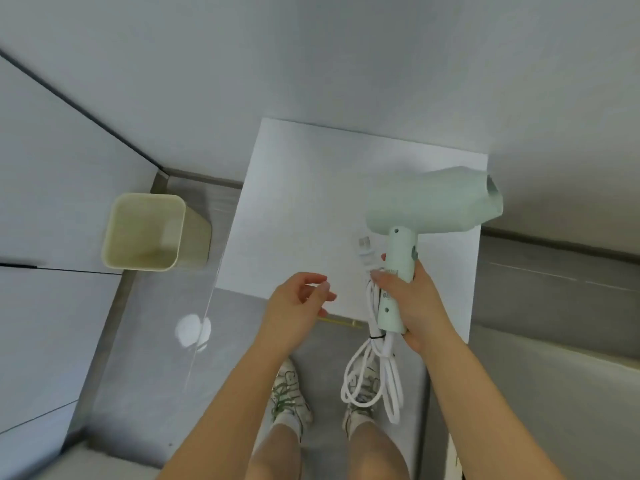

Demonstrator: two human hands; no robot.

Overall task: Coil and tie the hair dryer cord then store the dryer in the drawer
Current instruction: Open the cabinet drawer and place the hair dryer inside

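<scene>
My right hand (412, 306) grips the handle of the pale green hair dryer (433, 202), fingers (386, 280) curled round it, nozzle pointing right. The dryer is held above the white surface (311, 202). The white cord (372, 386) hangs from the handle in loops, bound by a black tie (377, 337); its plug (365, 249) sticks up beside the handle. My left hand (298, 306) is open, holding nothing. A beige bin (149, 233) stands on the floor, left.

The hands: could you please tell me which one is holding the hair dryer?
The right hand grips the mint-green hair dryer by its handle; the left hand holds nothing.
</scene>
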